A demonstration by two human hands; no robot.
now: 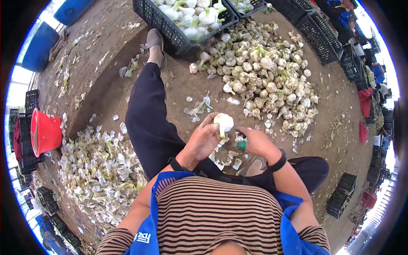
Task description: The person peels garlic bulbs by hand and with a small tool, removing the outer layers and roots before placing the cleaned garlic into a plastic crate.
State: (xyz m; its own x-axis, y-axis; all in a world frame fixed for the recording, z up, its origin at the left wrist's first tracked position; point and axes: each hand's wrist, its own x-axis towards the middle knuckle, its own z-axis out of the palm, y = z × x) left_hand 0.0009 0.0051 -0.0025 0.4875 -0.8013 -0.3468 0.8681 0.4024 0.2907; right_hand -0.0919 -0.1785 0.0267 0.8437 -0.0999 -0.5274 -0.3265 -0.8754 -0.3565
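My left hand (201, 142) is closed around a white garlic bulb (224, 121), its short green stem pointing down toward me. Just to the right, my right hand (259, 143) is curled with its fingertips close to the bulb. A small green-handled tool (241, 145) shows under those fingers; its working end is hidden. Beyond both hands lies a large heap of untrimmed garlic bulbs (267, 68) with dirty skins. Loose peeled skins (229, 158) lie on the ground below my hands.
A black crate (163, 27) of cleaned garlic stands at the top, beside my outstretched foot. To my left are a pile of garlic skins (102, 170) and a red bucket (44, 131). More black crates (319, 38) line the right, with people beyond.
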